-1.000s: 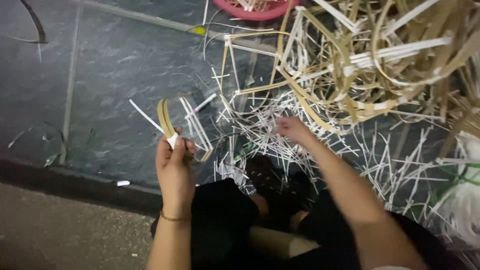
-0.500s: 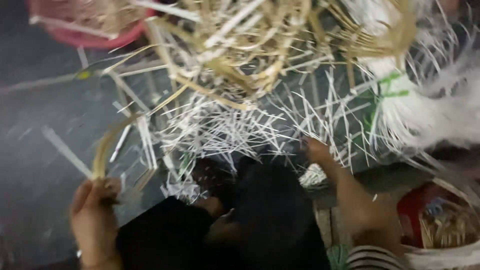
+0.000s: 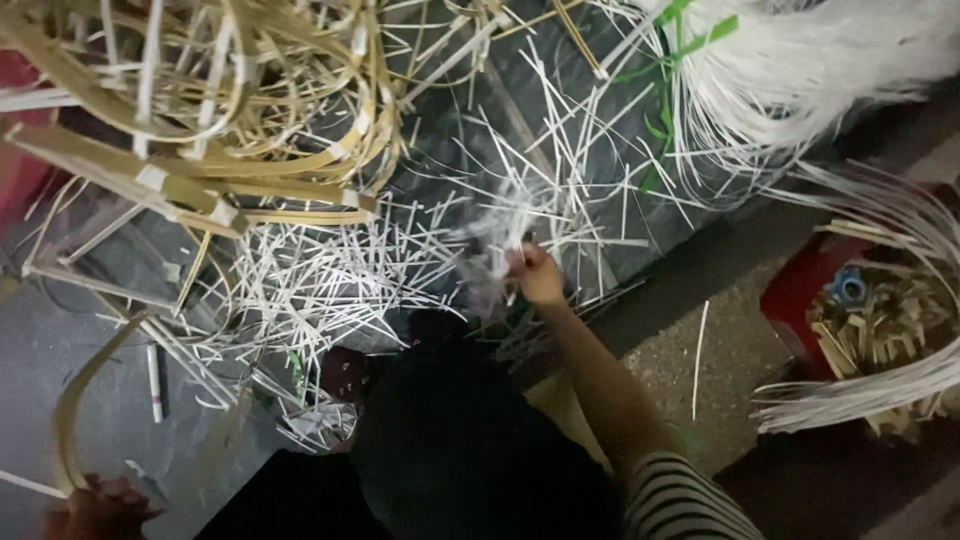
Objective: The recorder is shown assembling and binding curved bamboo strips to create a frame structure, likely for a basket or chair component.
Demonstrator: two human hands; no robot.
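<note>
Right hand (image 3: 537, 275) now among white strips (image 3: 480, 245)

White slivers (image 3: 330, 290), striped sleeve (image 3: 685, 500)

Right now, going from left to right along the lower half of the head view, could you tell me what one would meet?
Left hand holding a curved bamboo strip → scattered white strip offcuts → right hand among the white strips → red basket of short bamboo pieces.

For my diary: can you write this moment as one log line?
left hand: holds bent bamboo strip | right hand: grabbing white slivers | floor: scattered
</note>
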